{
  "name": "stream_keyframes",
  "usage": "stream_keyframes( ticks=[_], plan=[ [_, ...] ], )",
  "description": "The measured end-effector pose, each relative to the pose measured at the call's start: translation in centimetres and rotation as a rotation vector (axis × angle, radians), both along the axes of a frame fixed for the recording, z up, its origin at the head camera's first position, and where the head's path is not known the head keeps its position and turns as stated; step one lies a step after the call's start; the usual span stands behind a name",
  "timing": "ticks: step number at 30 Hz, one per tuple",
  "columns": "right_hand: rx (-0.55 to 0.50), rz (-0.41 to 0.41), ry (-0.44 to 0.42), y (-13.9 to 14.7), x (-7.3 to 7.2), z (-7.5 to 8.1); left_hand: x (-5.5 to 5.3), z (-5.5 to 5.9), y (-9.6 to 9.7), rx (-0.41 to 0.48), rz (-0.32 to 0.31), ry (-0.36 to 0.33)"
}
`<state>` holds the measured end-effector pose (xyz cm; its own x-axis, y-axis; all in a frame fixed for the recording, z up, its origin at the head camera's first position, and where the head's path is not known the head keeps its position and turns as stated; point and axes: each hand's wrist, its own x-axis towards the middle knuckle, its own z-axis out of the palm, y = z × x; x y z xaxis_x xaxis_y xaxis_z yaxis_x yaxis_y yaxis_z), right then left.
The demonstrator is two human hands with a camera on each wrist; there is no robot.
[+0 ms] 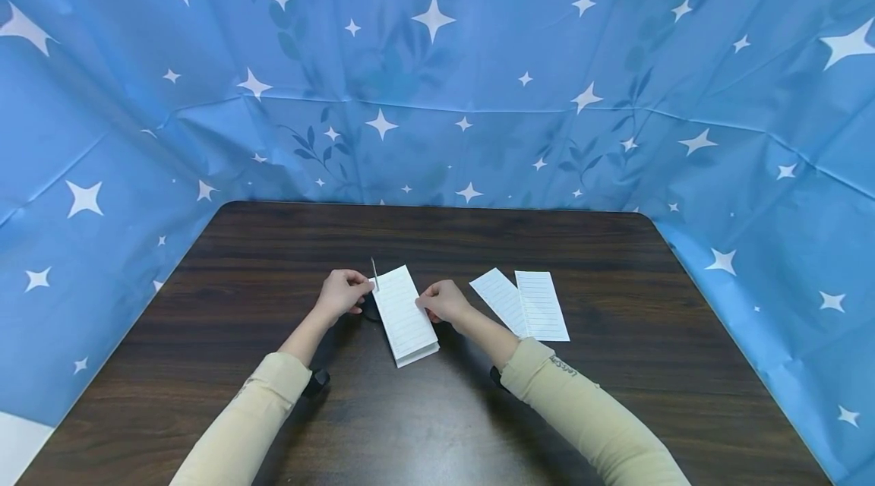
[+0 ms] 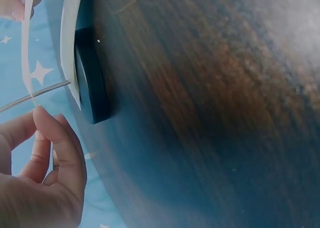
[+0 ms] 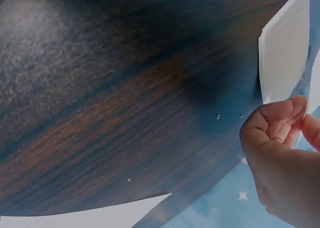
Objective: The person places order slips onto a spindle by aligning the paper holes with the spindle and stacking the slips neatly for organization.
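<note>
A lined paper slip (image 1: 405, 307) is held up between the hands. My left hand (image 1: 339, 293) pinches its left edge between thumb and fingertips, and my right hand (image 1: 444, 301) pinches the right edge. A thin metal rod (image 1: 374, 272) meets the slip near its left end, close above the left fingertips in the left wrist view. This rod belongs to a paper spike whose round black base (image 2: 92, 83) is mostly hidden from the head view. Lower on the rod, next to the base, lies a stack of slips (image 3: 285, 50), apart from the held one.
Two more lined slips (image 1: 542, 306) lie overlapping to the right, beyond the right forearm. Tiny white paper bits (image 3: 218, 117) are scattered on the dark wooden table (image 1: 383, 425). A blue star-patterned cloth (image 1: 410, 76) hangs behind the table's far edge.
</note>
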<state>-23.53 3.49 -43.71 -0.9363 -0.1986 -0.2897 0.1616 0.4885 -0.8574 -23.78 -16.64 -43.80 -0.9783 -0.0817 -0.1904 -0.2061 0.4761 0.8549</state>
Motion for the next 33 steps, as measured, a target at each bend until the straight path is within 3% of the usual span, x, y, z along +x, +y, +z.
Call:
stream_keyframes(
  ticks=[10,21,33],
  plan=[
    [0.044,0.027,0.05,0.2,0.1,-0.7,-0.1,-0.5,0.2,-0.129,-0.061,0.017],
    [0.123,0.086,0.121,0.2,0.0,-1.4,-0.2,-1.6,0.2,-0.232,-0.071,0.036],
    [0.229,0.14,0.202,0.1,-0.1,-1.7,-0.1,-1.3,0.5,-0.259,-0.066,0.073]
  ],
)
